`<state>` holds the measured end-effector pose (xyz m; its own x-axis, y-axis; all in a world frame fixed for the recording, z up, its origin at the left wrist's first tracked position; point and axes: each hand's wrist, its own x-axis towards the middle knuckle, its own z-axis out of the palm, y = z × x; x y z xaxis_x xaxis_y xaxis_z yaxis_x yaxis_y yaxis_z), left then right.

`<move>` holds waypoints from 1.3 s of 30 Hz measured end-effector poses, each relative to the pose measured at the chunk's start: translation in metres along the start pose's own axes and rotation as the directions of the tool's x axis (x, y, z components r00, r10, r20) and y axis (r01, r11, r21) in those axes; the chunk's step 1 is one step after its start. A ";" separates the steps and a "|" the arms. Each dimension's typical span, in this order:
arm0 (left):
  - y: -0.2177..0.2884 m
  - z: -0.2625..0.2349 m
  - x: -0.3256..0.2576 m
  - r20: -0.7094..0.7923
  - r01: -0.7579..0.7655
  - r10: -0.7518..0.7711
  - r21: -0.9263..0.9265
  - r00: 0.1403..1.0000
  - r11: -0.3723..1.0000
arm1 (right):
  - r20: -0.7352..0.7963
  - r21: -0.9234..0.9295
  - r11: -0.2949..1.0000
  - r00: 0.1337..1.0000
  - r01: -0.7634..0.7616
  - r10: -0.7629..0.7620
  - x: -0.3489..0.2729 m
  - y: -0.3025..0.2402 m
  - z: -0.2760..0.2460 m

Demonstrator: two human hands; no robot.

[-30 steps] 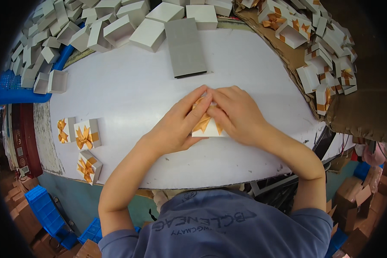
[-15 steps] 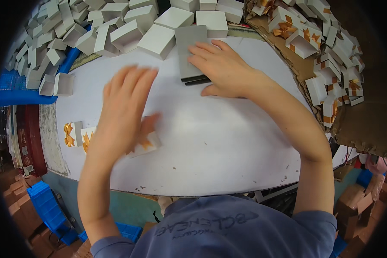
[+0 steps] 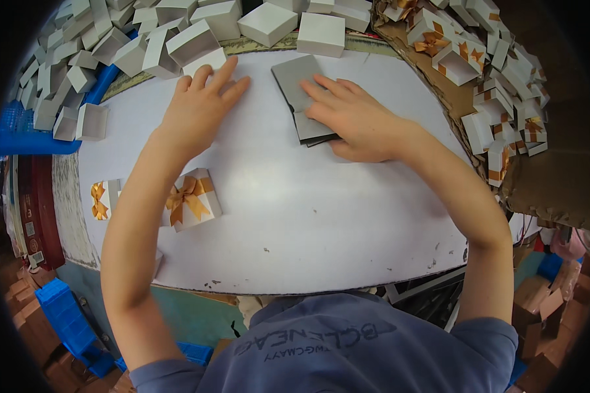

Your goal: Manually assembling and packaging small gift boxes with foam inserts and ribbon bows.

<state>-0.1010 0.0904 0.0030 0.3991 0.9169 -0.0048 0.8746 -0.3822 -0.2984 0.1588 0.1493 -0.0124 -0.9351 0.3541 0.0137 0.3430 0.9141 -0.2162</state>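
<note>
My left hand (image 3: pixel 200 108) is stretched toward the far edge of the table with its fingers apart. Its fingertips are close to a white box (image 3: pixel 206 61) at the front of the pile; whether they touch it I cannot tell. My right hand (image 3: pixel 367 124) lies on a stack of flat dark grey pieces (image 3: pixel 295 75), fingers extended over the top and thumb by the near corner. Beside my left forearm sits a white gift box with a gold ribbon bow (image 3: pixel 193 200). Another bowed box (image 3: pixel 105 200) stands left of that forearm, and a third is mostly hidden behind it.
Plain white boxes (image 3: pixel 269 25) are heaped along the far side, some over a blue plastic crate (image 3: pixel 36 144). To the right, a brown carton (image 3: pixel 550 190) borders a heap of boxes with gold ribbons (image 3: pixel 459 62). The white tabletop (image 3: pixel 321 236) curves toward me.
My left hand has moved away from me, uncovering a bowed box. Under my right hand the grey stack has turned and slid nearer. A large white box beside the stack has left its place.
</note>
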 end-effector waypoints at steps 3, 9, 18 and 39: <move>0.013 -0.004 0.015 -0.235 -0.090 0.045 -0.186 0.971 0.978 | -0.112 -0.094 0.996 0.994 0.003 -0.013 -0.007 0.003 0.012; 0.029 0.024 0.042 -0.126 -0.158 0.143 -0.116 0.982 0.981 | -0.192 0.025 0.998 0.980 0.065 -0.059 -0.028 -0.032 0.019; -0.025 0.015 0.025 -0.003 0.288 -0.296 -0.225 0.955 0.931 | -0.454 -0.220 0.920 0.869 -0.326 0.199 -0.034 -0.008 0.014; 0.107 0.018 -0.071 -0.305 -0.248 0.007 -0.760 0.952 0.601 | -0.690 0.209 0.941 0.642 -0.266 0.335 -0.055 0.038 -0.042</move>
<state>-0.0412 -0.0138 -0.0461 0.4704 0.8355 0.2839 0.6359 -0.5441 0.5474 0.2267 0.1725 0.0194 -0.4236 0.6697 0.6100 0.5530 0.7245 -0.4115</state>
